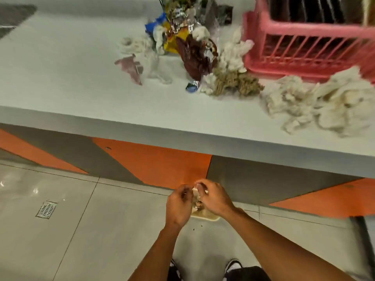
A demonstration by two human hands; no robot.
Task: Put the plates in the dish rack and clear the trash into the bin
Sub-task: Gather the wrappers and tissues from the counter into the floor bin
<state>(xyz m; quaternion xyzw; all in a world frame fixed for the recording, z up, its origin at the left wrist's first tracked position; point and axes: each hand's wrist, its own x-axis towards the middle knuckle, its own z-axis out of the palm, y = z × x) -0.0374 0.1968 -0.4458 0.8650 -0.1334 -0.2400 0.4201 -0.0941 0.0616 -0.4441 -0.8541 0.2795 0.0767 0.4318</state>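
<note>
Lower centre of frame: left hand (178, 203) and right hand (215, 197), fingers curled, grip a cream tray (207, 218) holding brownish scraps, below the counter (60, 78) edge. Trash pile (182, 37) upper centre. Pink dish rack (304, 51) upper right, dark plates (304, 9) inside. Crumpled tissues (324, 104) at right.

pale grey counter (81, 78) over an orange-and-grey panelled front (158, 159), glossy grey floor tiles (101, 230), a metal drain (46, 209)

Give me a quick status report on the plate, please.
Left hand and right hand gripping cream plate, scraps on it. Pink dish rack on counter. Trash pile uncleared beside it; no bin in view.
</note>
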